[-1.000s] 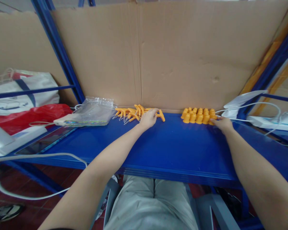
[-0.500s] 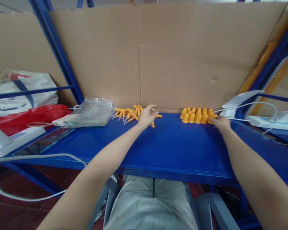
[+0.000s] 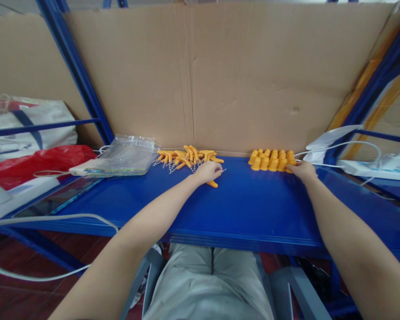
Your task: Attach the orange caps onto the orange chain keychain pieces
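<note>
My left hand (image 3: 208, 171) is closed round a corkscrew with an orange handle; the handle's end (image 3: 213, 183) shows below the fingers. Its metal spiral tip pokes out to the right. Just behind and left of that hand lies a pile of similar orange-handled corkscrews (image 3: 183, 155), their spirals mostly toward me. On the right, my right hand (image 3: 302, 170) pinches the nearest right-hand orange cup-shaped piece (image 3: 289, 169). That piece stands at the corner of a block of several matching cup-shaped pieces (image 3: 264, 163), set in rows. Fingers partly hide the grasped piece.
The blue shelf (image 3: 240, 204) backs onto a cardboard wall (image 3: 253, 80). Clear plastic bags (image 3: 130, 155) lie left of the pile, with a red bag (image 3: 53, 162) beyond. A power strip (image 3: 370, 169) and white cables are at right. Blue uprights flank both sides.
My left hand has come down toward me with the corkscrew, whose spiral tip has swung from pointing up to pointing right. My right hand remains at the corner piece.
</note>
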`<state>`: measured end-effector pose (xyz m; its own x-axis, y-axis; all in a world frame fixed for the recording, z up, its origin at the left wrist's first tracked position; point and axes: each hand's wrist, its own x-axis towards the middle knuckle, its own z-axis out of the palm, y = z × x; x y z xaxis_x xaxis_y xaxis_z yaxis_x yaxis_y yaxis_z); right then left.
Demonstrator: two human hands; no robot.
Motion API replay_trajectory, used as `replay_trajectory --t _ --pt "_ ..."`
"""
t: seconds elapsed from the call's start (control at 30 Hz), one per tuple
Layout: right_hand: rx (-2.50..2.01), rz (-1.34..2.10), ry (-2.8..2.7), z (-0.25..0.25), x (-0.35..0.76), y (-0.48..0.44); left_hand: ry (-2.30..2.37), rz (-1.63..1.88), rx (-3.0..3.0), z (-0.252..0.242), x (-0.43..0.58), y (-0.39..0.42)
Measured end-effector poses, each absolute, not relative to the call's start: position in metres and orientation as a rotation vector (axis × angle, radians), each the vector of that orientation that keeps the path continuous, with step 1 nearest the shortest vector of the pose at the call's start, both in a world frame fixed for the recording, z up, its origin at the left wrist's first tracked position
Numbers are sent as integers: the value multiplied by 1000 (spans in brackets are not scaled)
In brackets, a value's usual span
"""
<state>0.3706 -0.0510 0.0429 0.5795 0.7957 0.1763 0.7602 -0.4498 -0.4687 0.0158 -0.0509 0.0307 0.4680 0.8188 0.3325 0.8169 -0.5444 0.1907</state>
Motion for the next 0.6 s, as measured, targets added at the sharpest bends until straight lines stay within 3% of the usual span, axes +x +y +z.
replay_trajectory --t 0.3,0.5,0.6 --pt "-2408 59 -1240 41 369 -53 1811 195 2694 66 18 -85" --pt "-2308 -30 -1095 57 348 -70 1895 -241 2428 83 15 -102" --pt "-2202 -154 -1091 59 346 -66 1846 -280 2393 87 14 -103"
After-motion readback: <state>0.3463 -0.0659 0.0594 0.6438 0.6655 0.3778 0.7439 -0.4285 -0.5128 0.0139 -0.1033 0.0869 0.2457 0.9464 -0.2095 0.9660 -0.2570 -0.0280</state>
